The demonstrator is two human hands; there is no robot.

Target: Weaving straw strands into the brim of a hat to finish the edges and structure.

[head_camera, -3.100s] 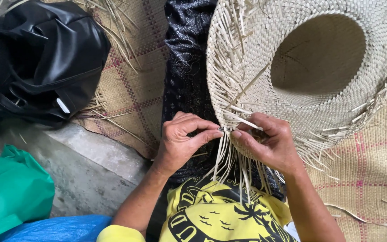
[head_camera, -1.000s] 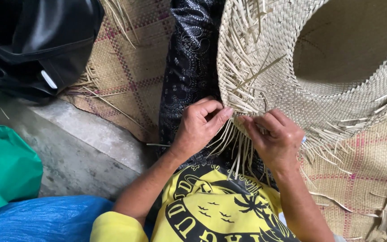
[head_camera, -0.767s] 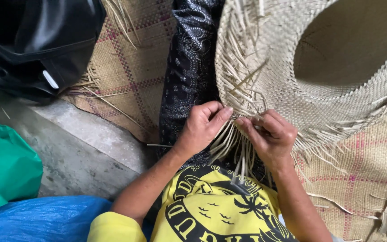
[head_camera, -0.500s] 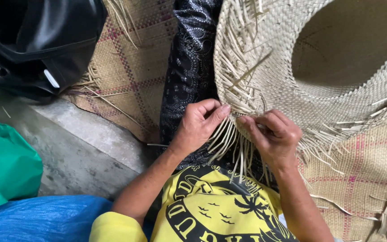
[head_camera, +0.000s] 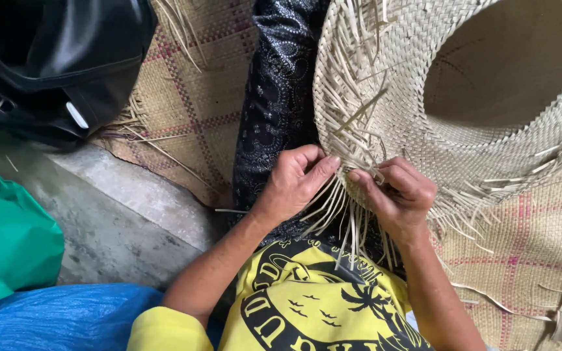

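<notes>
A large woven straw hat (head_camera: 411, 123) lies brim-up across my lap, its hollow crown toward the upper right. Loose pale straw strands (head_camera: 346, 214) hang from the near brim edge. My left hand (head_camera: 294, 185) pinches several of these strands at the brim, thumb pressed against the weave. Close beside it, my right hand (head_camera: 398, 195) grips the brim edge and other strands with its fingers curled. The two hands almost touch.
A woven mat (head_camera: 190, 97) with red lines covers the floor under the hat. A black bag (head_camera: 53, 58) sits at the upper left. Green plastic (head_camera: 8, 240) and blue plastic (head_camera: 53, 318) lie on the concrete at the lower left. My leg wears dark patterned cloth (head_camera: 278, 97).
The hat has turned slightly along the brim. Both hands stay at the near edge, their fingers shifting among the loose strands.
</notes>
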